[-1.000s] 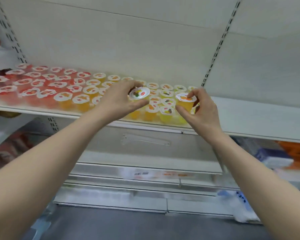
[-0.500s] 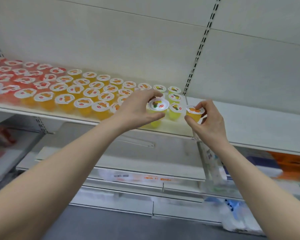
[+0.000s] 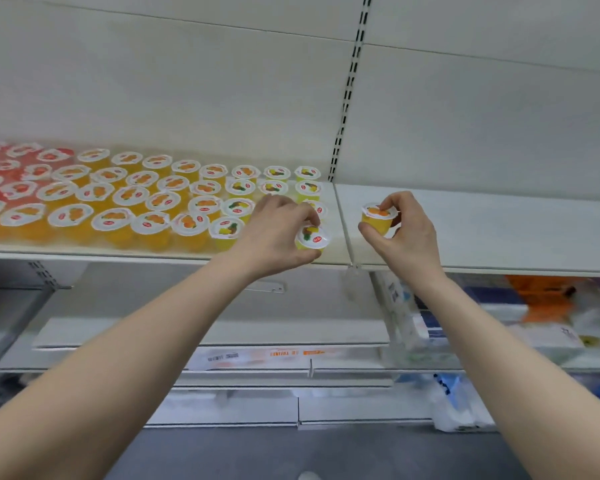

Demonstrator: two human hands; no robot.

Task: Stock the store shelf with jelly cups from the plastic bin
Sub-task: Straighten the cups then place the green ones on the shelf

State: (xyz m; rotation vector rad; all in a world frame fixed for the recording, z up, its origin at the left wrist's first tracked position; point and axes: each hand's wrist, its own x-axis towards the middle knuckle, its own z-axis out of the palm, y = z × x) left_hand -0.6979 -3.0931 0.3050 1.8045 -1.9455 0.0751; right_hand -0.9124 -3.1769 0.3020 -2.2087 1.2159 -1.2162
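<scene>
At the shelf (image 3: 482, 230) front, placing is under way. The left hand (image 3: 274, 233) pinches a yellow cup (image 3: 312, 239) ending the front row (image 3: 118, 220), and the right hand (image 3: 406, 233) grips an orange cup (image 3: 378, 218) over the bare panel. Next, I judge, both need setting down level, then releasing. Half a second ago the orange cup sat at the seam; now it is past it.
</scene>
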